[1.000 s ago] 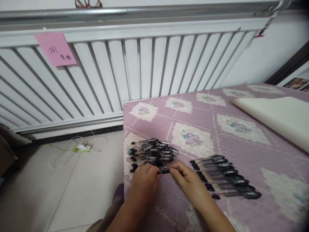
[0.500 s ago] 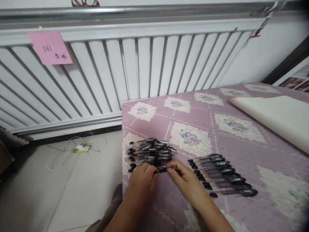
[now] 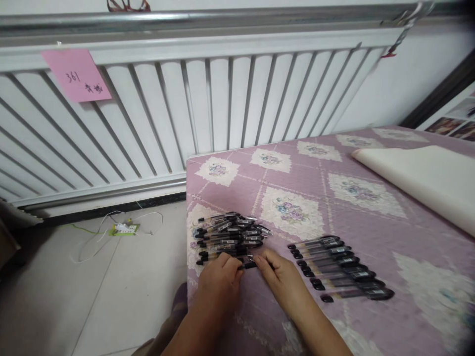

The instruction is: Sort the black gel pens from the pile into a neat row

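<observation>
My left hand [image 3: 220, 277] is closed around a black pen [image 3: 249, 265], whose dark end sticks out to the right past my fingers. At that end, the thumb and forefinger of my right hand [image 3: 278, 274] are pinched together, with a small silvery tip showing beside them. My own fingers hide much of this pen. Just beyond the left hand lies a loose pile of black pens with clear barrels [image 3: 226, 237]. To the right of my right hand, several similar pens [image 3: 345, 267] lie side by side in a slanting row.
The pens lie on a purple flowered cloth [image 3: 237, 198] over a flat surface. A folded cream sheet [image 3: 423, 173] rests at the right. Behind stands a white radiator [image 3: 218, 104] with a pink note [image 3: 76, 74]. A power strip [image 3: 124, 229] with cords is on the floor.
The dark end of the held pen has tilted slightly down, and a silvery tip now shows by my right fingers. The view has shifted slightly; the pile and the row look unchanged.
</observation>
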Available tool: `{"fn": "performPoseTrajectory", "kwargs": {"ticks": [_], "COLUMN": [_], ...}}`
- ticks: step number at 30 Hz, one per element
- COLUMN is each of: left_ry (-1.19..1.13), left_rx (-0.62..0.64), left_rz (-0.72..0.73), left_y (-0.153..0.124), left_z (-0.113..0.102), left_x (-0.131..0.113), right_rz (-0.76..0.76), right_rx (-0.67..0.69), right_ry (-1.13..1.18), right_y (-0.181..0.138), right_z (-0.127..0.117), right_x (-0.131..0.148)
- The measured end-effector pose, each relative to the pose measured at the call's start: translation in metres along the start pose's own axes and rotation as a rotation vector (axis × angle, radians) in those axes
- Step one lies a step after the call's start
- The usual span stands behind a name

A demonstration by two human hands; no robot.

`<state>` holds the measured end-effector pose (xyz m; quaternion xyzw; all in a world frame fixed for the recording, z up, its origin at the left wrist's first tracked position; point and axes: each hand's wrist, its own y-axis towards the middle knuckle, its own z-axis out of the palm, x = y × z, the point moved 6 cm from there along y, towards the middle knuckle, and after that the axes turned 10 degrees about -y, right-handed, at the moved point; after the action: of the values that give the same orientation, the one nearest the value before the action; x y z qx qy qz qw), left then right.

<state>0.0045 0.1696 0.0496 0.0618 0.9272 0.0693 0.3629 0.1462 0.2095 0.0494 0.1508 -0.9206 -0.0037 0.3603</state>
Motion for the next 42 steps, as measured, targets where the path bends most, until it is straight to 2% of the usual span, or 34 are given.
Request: {"fn": "performPoseTrajectory", "kwargs": {"ticks": [3,6,8,10,16,24,30,33,36,39,42], "left_ry": [-0.054,-0.092,-0.085,-0.046,0.144,0.306,0.283,0.171,0.016,-0.06,-0.082], "left_rx": [-0.035,-0.144,-0.225,-0.245,-0.157,-0.053,-0.021,-0.057,-0.121,-0.17,-0.159], "left_rz": [0.047,0.061,0.047,0.031,-0.069,-0.158,-0.165,-0.134,-0.06,0.056,0.141], "left_y": [0.0,0.004,0.008,0.013,0.021,0.021,0.022,0.021,0.018,0.013,0.009], "left_z": [-0.004,-0.016,-0.027,-0.032,-0.029,-0.021,-0.02,-0.022,-0.021,-0.015,-0.005], "left_x": [0.001,0.008,0.017,0.025,0.033,0.026,0.024,0.02,0.013,0.003,-0.005], "right_rz": [0.022,0.061,0.051,0.002,-0.149,-0.15,-0.132,-0.066,0.062,0.172,0.275], "right_rx": [-0.01,-0.063,-0.116,-0.149,-0.13,-0.12,-0.116,-0.152,-0.154,-0.088,0.005], "right_ry": [0.07,0.118,0.095,0.047,-0.053,-0.092,-0.08,0.011,0.213,0.502,0.726], "right_y": [0.0,0.0,0.0,0.001,0.001,0.0,-0.001,0.0,0.002,0.003,0.001], "right_z": [-0.003,-0.008,-0.009,-0.006,0.006,0.003,0.004,0.002,0.004,0.01,0.018], "right_x": [0.002,0.001,0.001,0.002,0.008,0.009,0.007,0.001,-0.008,-0.01,-0.007]}}
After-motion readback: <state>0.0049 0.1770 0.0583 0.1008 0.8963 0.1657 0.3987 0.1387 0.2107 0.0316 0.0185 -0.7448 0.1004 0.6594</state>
